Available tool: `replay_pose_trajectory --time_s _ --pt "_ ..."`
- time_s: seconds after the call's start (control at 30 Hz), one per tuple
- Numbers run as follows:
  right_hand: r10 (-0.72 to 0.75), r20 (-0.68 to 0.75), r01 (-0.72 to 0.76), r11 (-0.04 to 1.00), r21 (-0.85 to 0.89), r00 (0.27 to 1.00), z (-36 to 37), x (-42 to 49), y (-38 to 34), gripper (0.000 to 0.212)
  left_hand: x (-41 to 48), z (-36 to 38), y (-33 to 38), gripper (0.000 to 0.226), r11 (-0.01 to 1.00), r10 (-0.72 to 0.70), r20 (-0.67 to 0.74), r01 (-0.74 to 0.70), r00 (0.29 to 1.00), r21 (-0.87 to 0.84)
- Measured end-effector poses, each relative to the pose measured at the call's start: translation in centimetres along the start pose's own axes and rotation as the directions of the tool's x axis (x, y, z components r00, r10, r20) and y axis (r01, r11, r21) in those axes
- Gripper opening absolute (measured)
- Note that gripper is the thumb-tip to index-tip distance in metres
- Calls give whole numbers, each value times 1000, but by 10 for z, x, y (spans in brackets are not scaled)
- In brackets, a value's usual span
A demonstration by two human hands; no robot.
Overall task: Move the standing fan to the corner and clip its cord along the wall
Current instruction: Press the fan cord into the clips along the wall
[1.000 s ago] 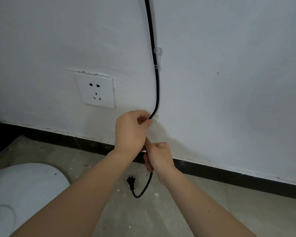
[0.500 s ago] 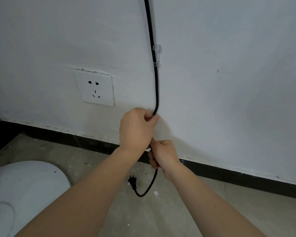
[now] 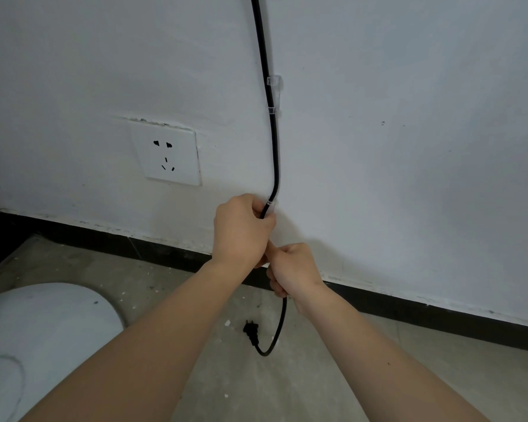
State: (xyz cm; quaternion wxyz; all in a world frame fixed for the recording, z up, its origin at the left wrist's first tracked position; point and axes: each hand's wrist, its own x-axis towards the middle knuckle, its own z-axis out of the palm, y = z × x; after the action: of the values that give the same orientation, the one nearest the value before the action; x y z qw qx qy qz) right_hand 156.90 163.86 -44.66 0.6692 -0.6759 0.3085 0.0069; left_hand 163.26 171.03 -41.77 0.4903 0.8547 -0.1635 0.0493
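White plaster wall fills most of the view, meeting a speckled concrete floor along a black baseboard. At the lower left, the round white base of the fan rests on the floor near the corner. A white wall socket sits left of the black cord, which runs down the wall from the top edge. The left hand has its fingers curled round the cord and presses it at the wall, while the right hand just below grips the same cord in closed fingers. A clear clip holds the cord higher up; a second clear clip shows at the left fingertips. Below the right hand the cord loops down to its plug, which lies on the floor.
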Motion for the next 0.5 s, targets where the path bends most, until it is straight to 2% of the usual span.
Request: replay_pose_trajectory --time_s 0.13,0.3,0.5 --pt "-94 -18 92 992 -91 995 0 0 5 47 1 3 0 23 998 43 -3 -43 999 34" --pt "-368 -115 326 903 -279 923 1 -1 13 19 2 2 0 20 999 18 8 -18 1000 48" --pt "-508 -98 428 802 -417 856 -1 -3 14 34 3 1 2 15 999 2 32 -4 999 53"
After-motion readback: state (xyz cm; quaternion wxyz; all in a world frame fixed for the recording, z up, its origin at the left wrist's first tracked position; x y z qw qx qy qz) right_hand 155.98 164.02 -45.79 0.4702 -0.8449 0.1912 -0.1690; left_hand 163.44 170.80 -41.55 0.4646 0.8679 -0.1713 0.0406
